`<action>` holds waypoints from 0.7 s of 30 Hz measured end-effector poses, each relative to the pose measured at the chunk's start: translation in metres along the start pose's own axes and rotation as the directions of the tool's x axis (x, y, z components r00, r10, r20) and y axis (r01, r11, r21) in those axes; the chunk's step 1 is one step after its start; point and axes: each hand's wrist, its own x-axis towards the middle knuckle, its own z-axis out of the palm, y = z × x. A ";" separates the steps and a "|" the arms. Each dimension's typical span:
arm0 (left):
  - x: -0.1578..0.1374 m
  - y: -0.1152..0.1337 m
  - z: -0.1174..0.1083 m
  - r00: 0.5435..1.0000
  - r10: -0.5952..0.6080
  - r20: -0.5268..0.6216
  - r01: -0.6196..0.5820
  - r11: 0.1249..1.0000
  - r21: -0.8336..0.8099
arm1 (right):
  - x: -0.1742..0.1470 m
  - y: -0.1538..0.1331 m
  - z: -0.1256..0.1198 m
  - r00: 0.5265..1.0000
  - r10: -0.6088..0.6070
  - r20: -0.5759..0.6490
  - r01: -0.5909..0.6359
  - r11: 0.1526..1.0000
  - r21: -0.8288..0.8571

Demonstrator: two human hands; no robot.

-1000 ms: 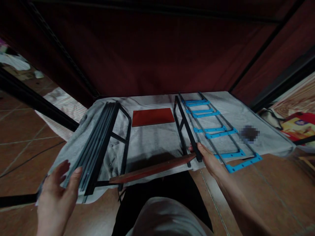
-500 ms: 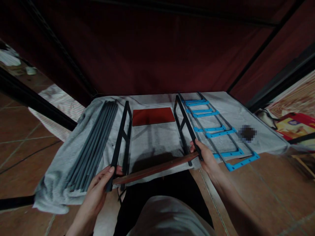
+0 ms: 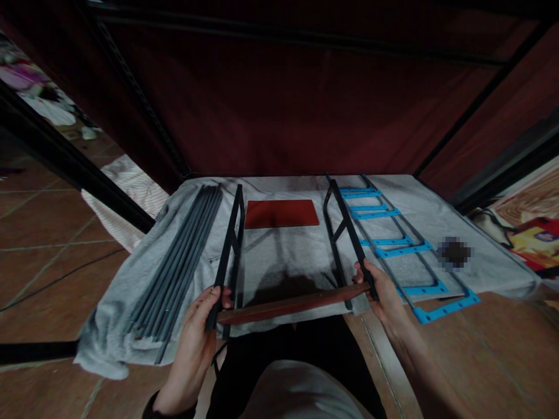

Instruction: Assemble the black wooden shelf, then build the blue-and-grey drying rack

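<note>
A black metal side frame (image 3: pixel 227 244) stands on the left and a matching side frame (image 3: pixel 345 224) on the right. A reddish-brown board (image 3: pixel 292 304) joins their near ends, seen edge-on. My left hand (image 3: pixel 200 320) is closed around the near end of the left side frame, thumb on top, beside the board's end. On the other side, my right hand (image 3: pixel 384 294) grips the near end of the right side frame; its fingers partly disappear behind the bar. Between the side frames, farther back, a flat red-orange panel (image 3: pixel 282 213) lies on the cloth.
Grey cloth (image 3: pixel 283 256) covers the table. Several dark grey tubes (image 3: pixel 179 262) lie bundled left, one jutting toward me. Small screws (image 3: pixel 213 259) lie beside them. Thin rods with blue brackets (image 3: pixel 404 250) lie right, near a blurred dark round patch (image 3: pixel 455 253). A dark red curtain (image 3: pixel 297 110) hangs behind.
The whole view has shifted, so the table sits farther right and slightly lower. Both hands keep their hold on the side frames. One grey tube now sticks out past the bundle's near end.
</note>
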 end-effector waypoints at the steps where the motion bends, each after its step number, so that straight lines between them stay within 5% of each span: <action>1: 0.001 0.000 0.001 1.000 0.000 0.009 0.000 1.000 0.004 | -0.001 0.000 0.000 1.000 0.009 0.003 -0.009 1.000 -0.005; 21: 0.004 -0.008 -0.016 0.994 0.088 0.064 -0.088 0.996 0.002 | -0.006 0.001 0.004 0.996 0.070 0.048 -0.065 0.993 -0.098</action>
